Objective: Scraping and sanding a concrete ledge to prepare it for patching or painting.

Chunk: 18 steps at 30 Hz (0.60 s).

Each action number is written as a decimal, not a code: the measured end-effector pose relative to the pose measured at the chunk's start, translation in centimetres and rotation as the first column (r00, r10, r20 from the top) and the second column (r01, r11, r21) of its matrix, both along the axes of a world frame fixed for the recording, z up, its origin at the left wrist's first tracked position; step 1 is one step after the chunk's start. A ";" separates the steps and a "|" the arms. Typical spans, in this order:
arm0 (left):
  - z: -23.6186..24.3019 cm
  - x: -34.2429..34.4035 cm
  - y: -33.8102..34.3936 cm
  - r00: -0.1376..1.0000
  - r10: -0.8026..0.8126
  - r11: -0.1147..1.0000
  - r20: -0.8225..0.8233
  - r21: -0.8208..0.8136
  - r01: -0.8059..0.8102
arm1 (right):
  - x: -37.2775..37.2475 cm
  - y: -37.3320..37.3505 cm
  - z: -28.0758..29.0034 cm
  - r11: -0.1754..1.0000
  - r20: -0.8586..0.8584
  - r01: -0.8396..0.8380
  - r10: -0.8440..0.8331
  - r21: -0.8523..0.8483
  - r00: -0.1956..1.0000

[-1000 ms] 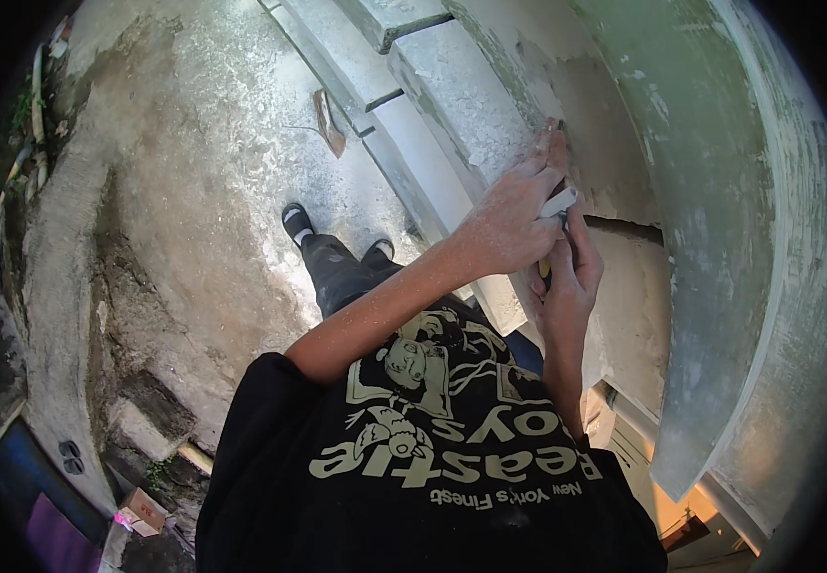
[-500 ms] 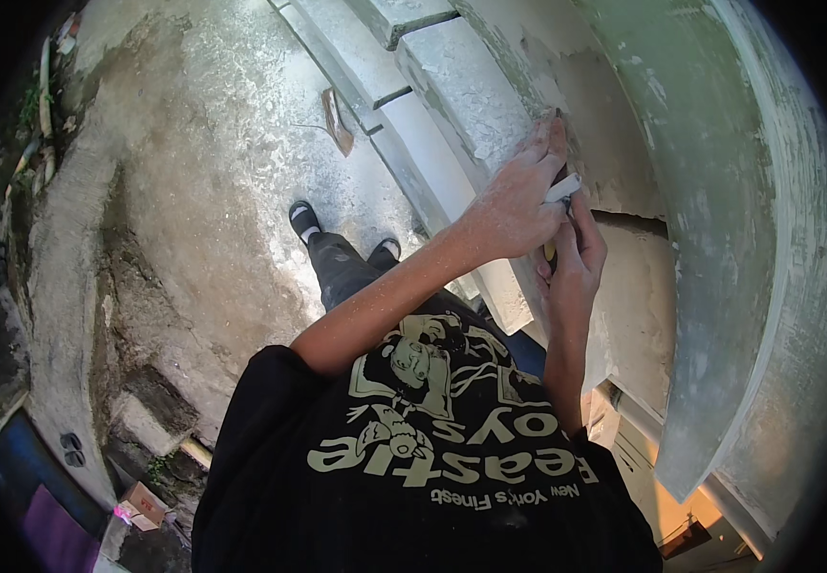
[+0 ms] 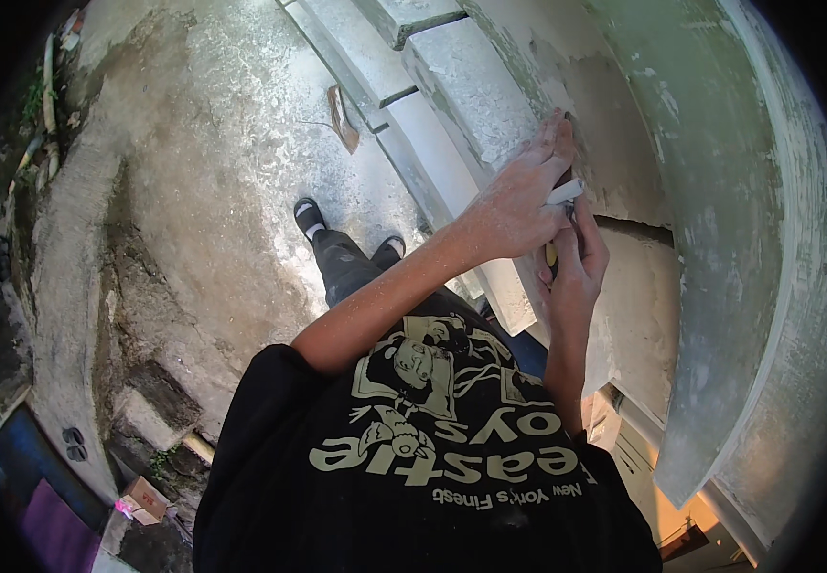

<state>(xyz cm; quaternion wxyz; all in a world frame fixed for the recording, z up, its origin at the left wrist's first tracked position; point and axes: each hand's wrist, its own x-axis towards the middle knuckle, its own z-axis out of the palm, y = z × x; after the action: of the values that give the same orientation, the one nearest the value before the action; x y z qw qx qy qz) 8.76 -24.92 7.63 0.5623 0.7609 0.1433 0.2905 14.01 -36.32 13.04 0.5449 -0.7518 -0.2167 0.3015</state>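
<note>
My left hand (image 3: pixel 514 205) reaches across my chest to a patched, plastered wall (image 3: pixel 614 143). Its fingertips rest on the plaster and it pinches a small white stick-like piece (image 3: pixel 564 191). Just below, touching it, my right hand (image 3: pixel 576 263) is closed round a tool with a yellow handle (image 3: pixel 551 256). The tool's working end is hidden behind both hands. I cannot tell what kind of tool it is. Both hands are dusted with white powder.
Grey concrete ledges (image 3: pixel 451 86) run along the wall's foot. A brown flat tool (image 3: pixel 342 116) lies on the concrete ground (image 3: pixel 203 172). My black shoe (image 3: pixel 308 215) stands below. A pale green curved beam (image 3: pixel 719 239) rises on the right; rubble and a purple cloth (image 3: pixel 50 530) lie lower left.
Both hands stay together at the same patch of wall, shifting only slightly. The view has tilted a little.
</note>
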 end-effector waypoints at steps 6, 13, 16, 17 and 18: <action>0.5 -0.6 -0.2 0.997 -0.045 0.999 -0.057 -0.003 0.045 | -0.5 0.0 1.0 1.000 -0.100 0.025 -0.023 0.013 0.995; 0.7 -0.6 0.9 0.996 -0.073 0.997 -0.050 -0.018 0.073 | -0.4 -0.4 0.1 0.997 -0.062 0.066 -0.064 0.040 0.996; 1.4 -1.5 0.3 0.997 -0.062 0.994 -0.036 -0.095 0.058 | -1.5 0.2 0.4 0.994 -0.103 0.068 -0.059 0.082 0.993; 1.1 -1.8 -0.2 0.995 -0.093 0.992 -0.037 -0.091 0.090 | -1.8 -0.9 0.6 0.995 -0.109 0.072 -0.063 0.074 0.992; 0.8 -1.5 0.4 0.993 -0.119 0.991 -0.028 -0.067 0.117 | -1.4 -1.4 0.7 0.997 -0.098 0.044 -0.037 0.067 0.995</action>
<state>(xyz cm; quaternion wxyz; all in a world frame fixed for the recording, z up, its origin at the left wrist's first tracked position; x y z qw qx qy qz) 7.23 -24.48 8.45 0.6007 0.7538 0.1167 0.2396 12.61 -37.67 13.73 0.5866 -0.7211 -0.1852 0.3187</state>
